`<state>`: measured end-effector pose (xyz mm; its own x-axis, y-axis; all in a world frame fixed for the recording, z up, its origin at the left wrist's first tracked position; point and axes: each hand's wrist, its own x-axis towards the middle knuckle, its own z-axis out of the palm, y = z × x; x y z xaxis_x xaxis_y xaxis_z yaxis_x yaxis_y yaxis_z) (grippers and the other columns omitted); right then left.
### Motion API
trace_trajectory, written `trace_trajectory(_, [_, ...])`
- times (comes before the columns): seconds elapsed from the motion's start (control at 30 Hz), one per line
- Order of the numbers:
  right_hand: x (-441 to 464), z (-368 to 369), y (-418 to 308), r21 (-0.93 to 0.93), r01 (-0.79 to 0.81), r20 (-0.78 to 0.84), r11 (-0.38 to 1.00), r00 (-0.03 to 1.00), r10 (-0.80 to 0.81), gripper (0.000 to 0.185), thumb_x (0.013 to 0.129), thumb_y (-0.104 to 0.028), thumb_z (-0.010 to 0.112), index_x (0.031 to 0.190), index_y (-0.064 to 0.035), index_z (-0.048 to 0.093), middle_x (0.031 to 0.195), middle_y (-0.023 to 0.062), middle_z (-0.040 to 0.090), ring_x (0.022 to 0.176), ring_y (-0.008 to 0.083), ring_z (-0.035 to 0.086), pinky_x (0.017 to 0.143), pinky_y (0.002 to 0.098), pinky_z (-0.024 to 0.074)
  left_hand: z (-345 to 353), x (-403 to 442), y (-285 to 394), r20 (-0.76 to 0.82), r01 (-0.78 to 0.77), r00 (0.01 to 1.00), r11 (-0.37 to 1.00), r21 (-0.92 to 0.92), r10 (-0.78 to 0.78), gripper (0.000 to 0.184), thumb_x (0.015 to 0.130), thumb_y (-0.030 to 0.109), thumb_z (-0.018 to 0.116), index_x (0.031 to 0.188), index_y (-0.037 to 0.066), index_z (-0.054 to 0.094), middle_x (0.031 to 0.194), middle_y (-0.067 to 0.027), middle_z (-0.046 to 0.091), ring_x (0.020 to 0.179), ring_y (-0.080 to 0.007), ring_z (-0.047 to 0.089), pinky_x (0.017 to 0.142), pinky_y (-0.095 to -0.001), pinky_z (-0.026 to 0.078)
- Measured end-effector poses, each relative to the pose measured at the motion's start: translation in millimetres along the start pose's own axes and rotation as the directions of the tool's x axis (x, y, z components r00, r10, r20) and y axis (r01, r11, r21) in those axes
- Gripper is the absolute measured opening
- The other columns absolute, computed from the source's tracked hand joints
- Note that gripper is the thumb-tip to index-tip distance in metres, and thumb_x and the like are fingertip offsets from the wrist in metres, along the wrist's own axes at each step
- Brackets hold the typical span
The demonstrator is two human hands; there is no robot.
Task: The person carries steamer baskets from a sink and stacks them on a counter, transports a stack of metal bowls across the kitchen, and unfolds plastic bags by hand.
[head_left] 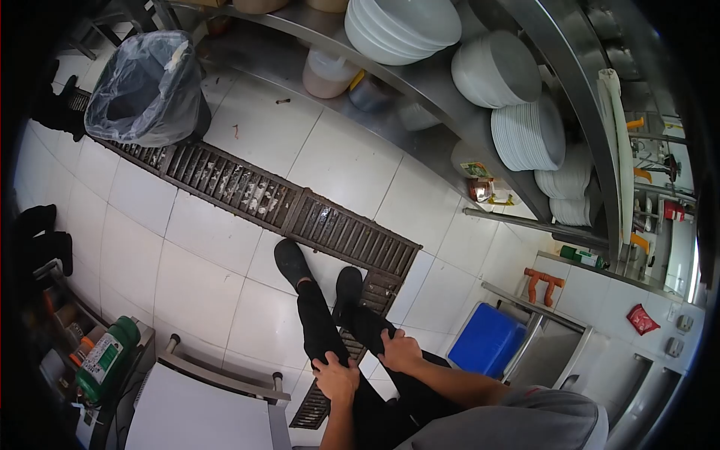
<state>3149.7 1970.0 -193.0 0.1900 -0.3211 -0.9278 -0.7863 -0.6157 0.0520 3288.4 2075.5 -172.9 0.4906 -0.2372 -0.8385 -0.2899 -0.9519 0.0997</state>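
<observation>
My left hand (335, 379) rests on the knee of my black trousers (313, 322), fingers apart and bent over the cloth. On the other knee lies my right hand (401, 351), its fingers likewise spread and slightly curled. Neither hand holds an object. Below the knees, my dark shoes (291, 260) stand on the white tiles beside a floor drain grate (247, 187). A grey shirt (525, 424) covers my upper body at the lower right.
A bin with a clear liner (142, 90) stands upper left. Metal shelves (442, 105) carry stacked white bowls (495, 69) and plates (527, 133). A blue container (487, 340) is to the right; a white-topped table (199, 411) and green bottle (107, 360) are lower left.
</observation>
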Motion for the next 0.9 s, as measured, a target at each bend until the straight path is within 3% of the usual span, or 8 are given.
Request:
trace_trajectory(0.33, [0.7, -4.4, -3.5, 0.017, 0.053, 0.032, 0.998, 0.998, -0.053, 0.070, 0.084, -0.040, 0.064, 0.139, -0.0032, 0.039, 0.121, 0.0334, 0.052, 0.099, 0.0422, 0.064, 0.081, 0.0448, 0.0551, 8.9, -2.3, -0.9, 0.027, 0.010, 1.000, 1.000, -0.011, -0.010, 0.041, 0.077, 0.034, 0.070, 0.102, 0.006, 0.053, 0.110, -0.0231, 0.047, 0.103, -0.0438, 0.055, 0.080, -0.0500, 0.052])
trace_trajectory(0.47, [10.0, 19.6, -6.2, -0.003, 0.050, -0.101, 0.999, 0.994, -0.050, 0.073, 0.084, -0.044, 0.064, 0.139, -0.0031, 0.039, 0.118, 0.0278, 0.056, 0.103, 0.0394, 0.062, 0.086, 0.0450, 0.0524, 13.1, -9.7, -7.6, -0.021, 0.052, 0.998, 0.995, -0.088, -0.054, 0.039, 0.078, 0.036, 0.069, 0.101, 0.009, 0.053, 0.115, -0.0210, 0.048, 0.106, -0.0424, 0.054, 0.084, -0.0510, 0.050])
trace_trajectory(0.57, [-17.6, -19.9, 9.9, 0.186, 0.117, 0.062, 0.975, 0.989, -0.131, 0.064, 0.085, -0.041, 0.064, 0.134, -0.0055, 0.042, 0.120, 0.0268, 0.056, 0.118, 0.0410, 0.053, 0.094, 0.0469, 0.0477, 17.3, -9.3, -37.2, -0.021, 0.042, 0.999, 0.973, -0.228, -0.048, 0.048, 0.078, 0.037, 0.072, 0.108, 0.007, 0.049, 0.119, -0.0218, 0.051, 0.110, -0.0417, 0.054, 0.091, -0.0493, 0.047])
trace_trajectory(0.63, [-29.7, -34.9, 22.6, 0.314, 0.089, -0.083, 0.945, 0.994, -0.066, 0.058, 0.085, -0.036, 0.063, 0.131, -0.0056, 0.045, 0.124, 0.0260, 0.054, 0.121, 0.0409, 0.051, 0.095, 0.0480, 0.0473, 14.4, 1.7, -63.7, 0.003, 0.068, 0.997, 0.903, -0.424, -0.073, 0.060, 0.076, 0.033, 0.076, 0.114, 0.000, 0.044, 0.114, -0.0243, 0.055, 0.114, -0.0414, 0.054, 0.096, -0.0466, 0.045])
trace_trajectory(0.7, [-44.6, -54.6, 45.6, 0.447, 0.064, -0.206, 0.892, 0.978, 0.033, 0.051, 0.085, -0.031, 0.062, 0.127, -0.0058, 0.048, 0.129, 0.0251, 0.051, 0.123, 0.0407, 0.048, 0.096, 0.0490, 0.0470, 6.6, 16.4, -92.6, -0.192, 0.033, 0.974, 0.913, -0.406, -0.121, 0.060, 0.075, 0.030, 0.077, 0.112, -0.005, 0.044, 0.109, -0.0260, 0.057, 0.108, -0.0427, 0.055, 0.093, -0.0473, 0.045])
trace_trajectory(0.77, [-64.1, -81.7, 74.6, 0.365, 0.328, -0.623, 0.871, 0.781, -0.033, 0.035, 0.083, -0.020, 0.062, 0.116, -0.0077, 0.057, 0.109, 0.0240, 0.063, 0.105, 0.0421, 0.059, 0.089, 0.0478, 0.0494, -37.0, 9.2, -112.4, -0.298, -0.065, 0.953, 0.919, -0.389, -0.059, 0.056, 0.076, 0.023, 0.076, 0.110, -0.006, 0.044, 0.107, -0.0267, 0.057, 0.105, -0.0438, 0.055, 0.092, -0.0479, 0.045])
trace_trajectory(0.87, [-90.4, -114.6, 114.7, 0.541, 0.371, -0.651, 0.754, 0.753, 0.096, 0.015, 0.082, -0.011, 0.058, 0.094, -0.0065, 0.064, 0.081, 0.0196, 0.067, 0.082, 0.0369, 0.067, 0.075, 0.0459, 0.0528, -106.6, -2.0, -124.4, -0.386, -0.082, 0.922, 0.959, -0.272, -0.031, 0.052, 0.076, 0.019, 0.073, 0.110, -0.005, 0.043, 0.108, -0.0286, 0.055, 0.102, -0.0443, 0.054, 0.092, -0.0492, 0.045])
trace_trajectory(0.9, [-100.9, -120.9, 124.4, 0.621, 0.363, -0.640, 0.695, 0.746, 0.182, 0.018, 0.082, -0.012, 0.058, 0.099, -0.0074, 0.063, 0.086, 0.0200, 0.067, 0.086, 0.0386, 0.066, 0.076, 0.0471, 0.0522, -115.5, 6.9, -131.0, -0.523, -0.109, 0.852, 0.965, -0.238, -0.032, 0.051, 0.076, 0.016, 0.072, 0.111, -0.005, 0.042, 0.109, -0.0296, 0.053, 0.101, -0.0444, 0.054, 0.091, -0.0495, 0.045])
